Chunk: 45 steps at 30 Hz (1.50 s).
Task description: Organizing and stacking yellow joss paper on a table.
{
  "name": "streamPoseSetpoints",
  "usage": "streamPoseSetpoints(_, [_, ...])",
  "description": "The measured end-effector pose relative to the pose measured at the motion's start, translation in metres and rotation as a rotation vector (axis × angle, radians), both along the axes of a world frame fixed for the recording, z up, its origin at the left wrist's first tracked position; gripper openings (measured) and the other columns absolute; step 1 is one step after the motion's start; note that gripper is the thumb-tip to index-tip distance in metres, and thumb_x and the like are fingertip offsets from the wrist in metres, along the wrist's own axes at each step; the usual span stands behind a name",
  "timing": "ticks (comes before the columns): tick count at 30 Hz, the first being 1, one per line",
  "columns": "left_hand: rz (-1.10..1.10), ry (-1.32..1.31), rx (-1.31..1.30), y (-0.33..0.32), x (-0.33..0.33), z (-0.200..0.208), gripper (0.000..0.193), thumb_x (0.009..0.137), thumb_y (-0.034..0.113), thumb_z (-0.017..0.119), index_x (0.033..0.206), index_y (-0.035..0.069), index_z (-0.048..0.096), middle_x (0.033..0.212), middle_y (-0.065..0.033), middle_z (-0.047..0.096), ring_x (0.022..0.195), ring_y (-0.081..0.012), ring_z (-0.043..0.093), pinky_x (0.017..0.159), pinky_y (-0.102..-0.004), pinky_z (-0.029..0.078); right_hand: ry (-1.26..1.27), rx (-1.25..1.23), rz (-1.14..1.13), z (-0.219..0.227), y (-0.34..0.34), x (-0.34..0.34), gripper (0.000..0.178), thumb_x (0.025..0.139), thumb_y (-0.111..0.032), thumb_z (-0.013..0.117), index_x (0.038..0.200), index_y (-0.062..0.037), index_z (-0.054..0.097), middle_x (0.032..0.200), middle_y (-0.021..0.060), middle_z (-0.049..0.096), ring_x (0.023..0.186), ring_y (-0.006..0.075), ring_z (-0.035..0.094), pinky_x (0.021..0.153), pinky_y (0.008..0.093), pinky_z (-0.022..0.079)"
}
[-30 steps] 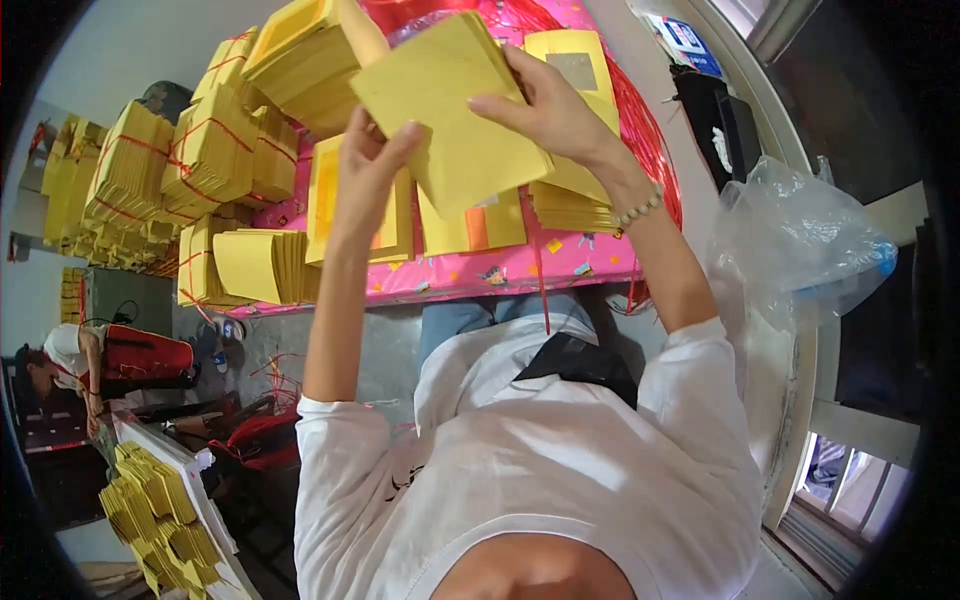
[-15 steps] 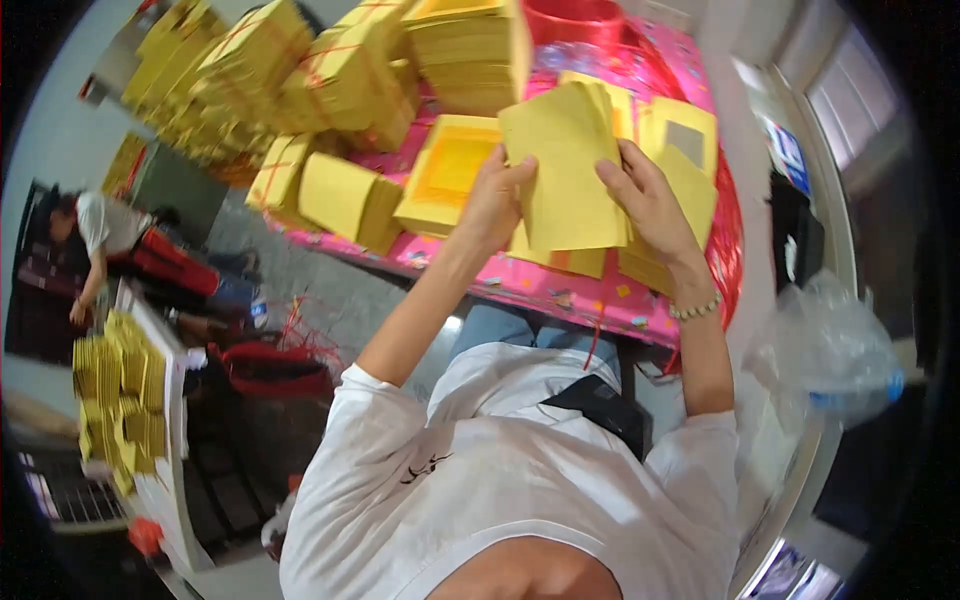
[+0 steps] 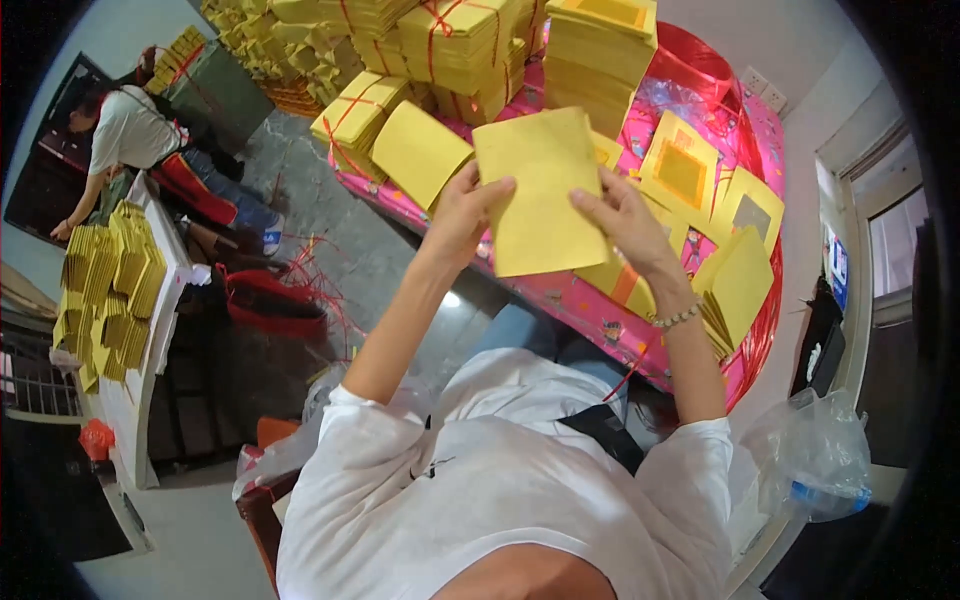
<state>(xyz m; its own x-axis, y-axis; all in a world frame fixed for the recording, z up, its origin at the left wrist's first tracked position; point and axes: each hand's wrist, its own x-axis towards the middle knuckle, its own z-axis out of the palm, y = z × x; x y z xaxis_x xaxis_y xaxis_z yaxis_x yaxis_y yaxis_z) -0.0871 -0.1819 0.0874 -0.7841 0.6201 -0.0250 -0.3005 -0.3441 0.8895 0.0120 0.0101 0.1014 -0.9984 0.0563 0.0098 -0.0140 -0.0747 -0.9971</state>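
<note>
Yellow paper stack between both hands' fingers (above pink table)

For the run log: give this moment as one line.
left hand: grips yellow paper stack | right hand: grips same stack | stack: lifted over pink table | nearby: tied yellow bundles

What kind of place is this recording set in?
Likely a small paper-goods workshop. Tied bundles of yellow paper are piled on a pink-covered table, both hands hold a yellow sheet stack, and another person works beside more yellow sheets.
</note>
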Motion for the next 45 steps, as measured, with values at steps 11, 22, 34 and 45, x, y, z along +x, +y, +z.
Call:
streamPoseSetpoints(11, [0.056, -0.066, 0.215, 0.015, -0.029, -0.009, 0.048, 0.090, 0.022, 0.062, 0.130, 0.003, 0.042, 0.119, -0.0071, 0.056, 0.111, -0.0157, 0.054, 0.086, -0.0299, 0.047, 0.204, 0.189, -0.148, 0.016, 0.006, -0.023, 0.043, 0.089, -0.017, 0.064, 0.125, 0.0016, 0.049, 0.116, 0.0069, 0.060, 0.104, 0.0128, 0.056, 0.092, 0.0274, 0.045])
streamPoseSetpoints(22, [-0.031, -0.502, 0.362, 0.086, -0.082, 0.040, 0.032, 0.090, 0.001, 0.051, 0.121, 0.004, 0.044, 0.102, -0.0108, 0.053, 0.085, -0.0195, 0.057, 0.075, -0.0322, 0.053, 0.278, 0.340, -0.608, 0.081, 0.230, -0.211, 0.044, 0.086, -0.037, 0.066, 0.108, 0.0011, 0.062, 0.091, 0.0067, 0.066, 0.077, 0.0129, 0.060, 0.065, 0.0265, 0.049])
streamPoseSetpoints(34, [-0.198, -0.651, 0.214, 0.118, -0.062, 0.023, 0.028, 0.088, -0.001, 0.051, 0.116, 0.006, 0.049, 0.098, -0.0090, 0.054, 0.081, -0.0188, 0.058, 0.070, -0.0319, 0.052, -0.166, 1.327, -1.036, 0.070, 0.174, -0.159, 0.078, 0.085, -0.061, 0.046, 0.114, 0.0101, 0.058, 0.123, 0.0401, 0.045, 0.118, 0.0488, 0.043, 0.102, 0.0461, 0.035])
streamPoseSetpoints(45, [-0.468, -0.891, 0.052, 0.182, 0.039, -0.032, 0.030, 0.088, 0.001, 0.056, 0.117, 0.008, 0.050, 0.091, -0.0063, 0.057, 0.080, -0.0190, 0.060, 0.072, -0.0340, 0.054, 0.864, 1.358, -0.555, -0.018, -0.098, 0.024, 0.044, 0.069, -0.021, 0.067, 0.110, -0.0090, 0.059, 0.115, 0.0129, 0.053, 0.111, 0.0305, 0.049, 0.093, 0.0434, 0.039])
